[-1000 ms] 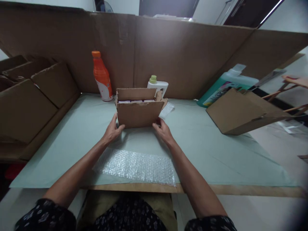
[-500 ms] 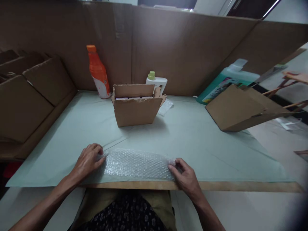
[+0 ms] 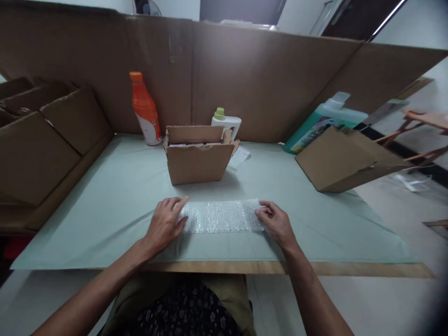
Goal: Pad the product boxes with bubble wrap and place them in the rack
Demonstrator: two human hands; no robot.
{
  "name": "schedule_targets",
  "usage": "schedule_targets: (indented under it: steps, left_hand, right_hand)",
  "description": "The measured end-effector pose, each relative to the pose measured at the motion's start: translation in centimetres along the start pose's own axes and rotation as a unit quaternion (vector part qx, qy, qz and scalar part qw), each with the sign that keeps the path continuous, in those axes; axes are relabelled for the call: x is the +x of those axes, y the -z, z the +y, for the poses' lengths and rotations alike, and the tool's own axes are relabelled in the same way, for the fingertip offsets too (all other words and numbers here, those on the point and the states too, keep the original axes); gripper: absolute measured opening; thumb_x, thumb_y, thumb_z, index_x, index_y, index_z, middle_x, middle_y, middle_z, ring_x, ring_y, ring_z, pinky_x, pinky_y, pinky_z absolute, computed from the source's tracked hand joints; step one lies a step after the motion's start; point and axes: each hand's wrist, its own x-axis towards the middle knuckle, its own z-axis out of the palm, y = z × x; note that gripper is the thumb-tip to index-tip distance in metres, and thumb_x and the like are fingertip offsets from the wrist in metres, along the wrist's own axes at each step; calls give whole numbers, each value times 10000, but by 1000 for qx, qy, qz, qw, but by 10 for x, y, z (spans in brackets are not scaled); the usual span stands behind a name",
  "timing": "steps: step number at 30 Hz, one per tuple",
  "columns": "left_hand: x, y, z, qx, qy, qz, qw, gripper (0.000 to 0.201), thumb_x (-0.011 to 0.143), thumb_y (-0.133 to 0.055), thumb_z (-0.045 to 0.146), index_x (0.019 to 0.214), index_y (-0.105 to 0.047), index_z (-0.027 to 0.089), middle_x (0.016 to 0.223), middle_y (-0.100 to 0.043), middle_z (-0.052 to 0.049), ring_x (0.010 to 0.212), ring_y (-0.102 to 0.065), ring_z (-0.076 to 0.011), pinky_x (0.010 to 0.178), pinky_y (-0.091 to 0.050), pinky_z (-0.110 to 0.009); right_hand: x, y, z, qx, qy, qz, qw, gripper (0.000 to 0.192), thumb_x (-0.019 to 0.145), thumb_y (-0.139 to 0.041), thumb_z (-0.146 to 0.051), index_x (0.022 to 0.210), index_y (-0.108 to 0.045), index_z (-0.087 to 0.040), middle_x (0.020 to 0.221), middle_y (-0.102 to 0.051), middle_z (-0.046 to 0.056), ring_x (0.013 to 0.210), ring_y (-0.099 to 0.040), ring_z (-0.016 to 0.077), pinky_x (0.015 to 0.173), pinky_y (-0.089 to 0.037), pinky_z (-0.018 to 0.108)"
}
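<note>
A strip of bubble wrap (image 3: 221, 216) lies flat on the pale green table cover (image 3: 105, 196), a short way in front of a small open cardboard box (image 3: 198, 156). My left hand (image 3: 167, 223) holds the strip's left end, fingers over its edge. My right hand (image 3: 276, 222) pinches the strip's right end. The box holds white items that only just show above its rim.
An orange bottle (image 3: 144, 109) and a white bottle with a green cap (image 3: 226, 122) stand behind the box. A teal jug (image 3: 324, 123) and a tipped cardboard box (image 3: 345, 161) are at the right. Folded cartons (image 3: 38, 140) line the left. Cardboard walls (image 3: 245, 79) close the back.
Both hands left the small box, came back to the bubble wrap near the table's front edge, took its ends, and slid it forward toward the box.
</note>
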Motion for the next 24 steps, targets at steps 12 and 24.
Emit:
schedule_targets:
  steps: [12,24]
  left_hand:
    - [4,6,5,-377,225,-94,893,499,875,-491,443,1248,-580,123,944,-717,-88,748,-671,-187,628,-525,-291]
    - [-2,0,-38,-101,219,-77,968,675,802,-647,253,1452,-478,193,862,-698,-72,889,-680,-308,789,-497,-393]
  right_hand:
    - [-51,-130,-102,78,119,-262,955,367,880,-612,-252,1245,-616,-229,1019,-767,52,918,-731,189,818,-591,328]
    - [-54,-127,-40,-258,265,-212,905,256,918,-557,-205,1122,-713,-213,1202,-735,107,1125,-667,289,931,-522,483]
